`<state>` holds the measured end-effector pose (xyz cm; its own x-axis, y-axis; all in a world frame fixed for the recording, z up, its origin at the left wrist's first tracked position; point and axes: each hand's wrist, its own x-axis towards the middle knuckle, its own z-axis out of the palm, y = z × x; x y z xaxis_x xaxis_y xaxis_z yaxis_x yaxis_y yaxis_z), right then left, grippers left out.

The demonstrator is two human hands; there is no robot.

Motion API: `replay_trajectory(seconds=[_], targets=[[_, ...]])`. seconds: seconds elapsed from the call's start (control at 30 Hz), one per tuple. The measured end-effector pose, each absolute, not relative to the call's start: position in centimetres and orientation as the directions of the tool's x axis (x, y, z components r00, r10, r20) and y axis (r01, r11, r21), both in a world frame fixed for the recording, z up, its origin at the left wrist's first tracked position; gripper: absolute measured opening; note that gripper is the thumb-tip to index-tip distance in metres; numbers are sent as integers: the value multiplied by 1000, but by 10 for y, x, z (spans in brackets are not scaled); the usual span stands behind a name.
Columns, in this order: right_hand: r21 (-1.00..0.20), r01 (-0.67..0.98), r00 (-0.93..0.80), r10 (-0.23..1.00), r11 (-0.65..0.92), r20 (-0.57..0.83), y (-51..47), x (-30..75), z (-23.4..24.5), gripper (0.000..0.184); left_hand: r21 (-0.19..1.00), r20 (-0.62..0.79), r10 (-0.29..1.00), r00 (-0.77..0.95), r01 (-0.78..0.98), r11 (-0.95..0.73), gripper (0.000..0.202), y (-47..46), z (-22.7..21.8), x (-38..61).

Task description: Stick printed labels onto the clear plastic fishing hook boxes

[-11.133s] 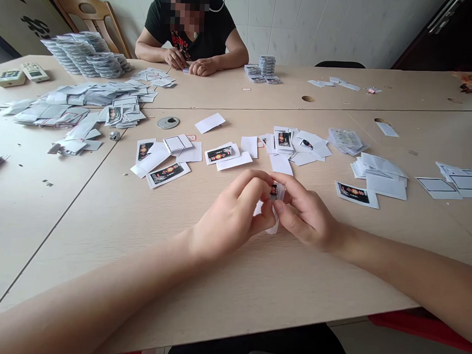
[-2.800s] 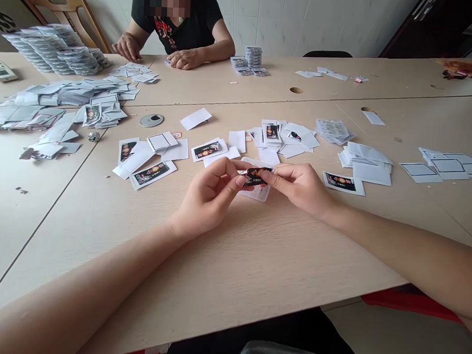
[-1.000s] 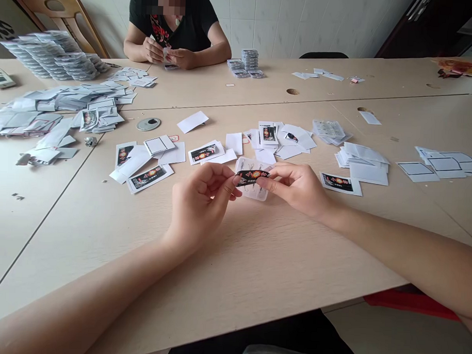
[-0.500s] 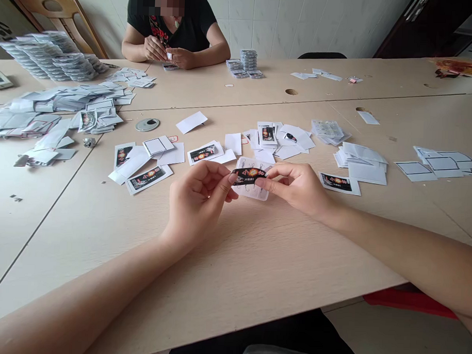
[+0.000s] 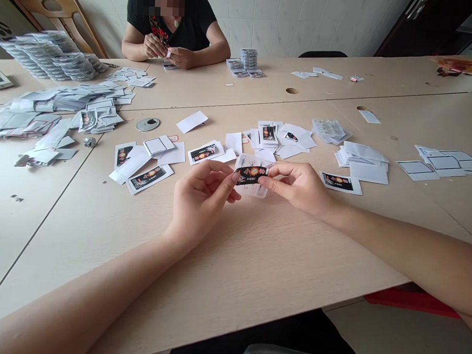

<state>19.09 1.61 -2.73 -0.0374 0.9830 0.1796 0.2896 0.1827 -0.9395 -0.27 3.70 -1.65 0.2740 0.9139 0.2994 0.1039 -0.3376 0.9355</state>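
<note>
A black sticker [image 5: 252, 175] with an orange burst and white lettering is stretched between my two hands. My left hand [image 5: 204, 196] pinches its left end between thumb and fingers. At its right end, the thumb and forefinger of my right hand [image 5: 297, 184] grip it. Just behind and below it, partly covered, lies a clear plastic box [image 5: 254, 191] with small hooks showing through. Whether the sticker touches the box I cannot tell. Left of my hands are sheets with the same black print [image 5: 149, 179]; another such sheet [image 5: 341, 183] lies beyond my right wrist.
Across the table [image 5: 232, 280] a person [image 5: 175, 35] handles something small. Piles of white slips [image 5: 60, 98] and stacked clear packs [image 5: 56, 57] fill the far left. More paper slips [image 5: 366, 163] lie to the right, near some clear boxes [image 5: 330, 130]. A round metal lid [image 5: 147, 124] sits left of centre.
Both hands have shifted very slightly, the left one a little to the right. The sticker now looks flatter and more level, still held at both ends.
</note>
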Motion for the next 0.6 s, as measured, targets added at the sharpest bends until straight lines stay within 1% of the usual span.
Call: replay_trajectory(seconds=[0.13,0.2,0.4,0.5,0.6], targets=[[-949,269,-47,987,162,155,15,191,-25,21,953,255,930,265,92,-288,17,37,-19,-1],[-950,260,-54,985,171,163,15,191,-25,23,963,226,938,262,83,-255,19,37,-19,1],[-907,320,-52,961,272,270,17,190,-28,30,985,100,967,233,112,-128,24,36,-15,2],[-867,370,-62,940,333,335,18,190,-30,29,982,89,967,238,143,-125,19,36,-13,1],[-835,409,-68,925,368,374,18,189,-31,27,968,99,970,221,205,-146,19,36,-12,0]])
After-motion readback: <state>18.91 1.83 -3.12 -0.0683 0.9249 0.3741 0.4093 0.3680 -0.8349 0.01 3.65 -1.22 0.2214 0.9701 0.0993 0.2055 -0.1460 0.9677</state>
